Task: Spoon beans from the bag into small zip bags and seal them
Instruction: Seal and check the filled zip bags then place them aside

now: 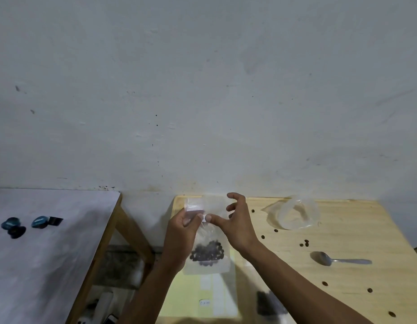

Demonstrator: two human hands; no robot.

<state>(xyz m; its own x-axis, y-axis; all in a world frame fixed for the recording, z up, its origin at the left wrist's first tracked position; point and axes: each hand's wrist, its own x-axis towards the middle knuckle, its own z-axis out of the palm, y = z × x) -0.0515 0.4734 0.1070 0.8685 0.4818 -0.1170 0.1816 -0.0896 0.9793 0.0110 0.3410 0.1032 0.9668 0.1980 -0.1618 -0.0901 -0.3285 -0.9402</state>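
Observation:
A small clear zip bag point(208, 265) hangs upright above the left part of the wooden table point(343, 242), with dark beans point(207, 252) heaped in its bottom. My left hand point(181, 237) pinches the bag's top edge from the left. My right hand point(240, 225) pinches the same edge with thumb and forefinger, its other fingers spread. A larger crumpled clear plastic bag point(294, 215) lies at the table's back. A metal spoon point(338, 259) rests on the table to the right, bowl to the left.
Several loose beans point(304, 243) are scattered over the table. A filled bag of dark beans point(268, 305) lies near my right forearm, beside flat clear bags point(216, 298). Left, a white-covered table point(46, 253) carries blue and black small objects point(13, 226). A wall stands behind.

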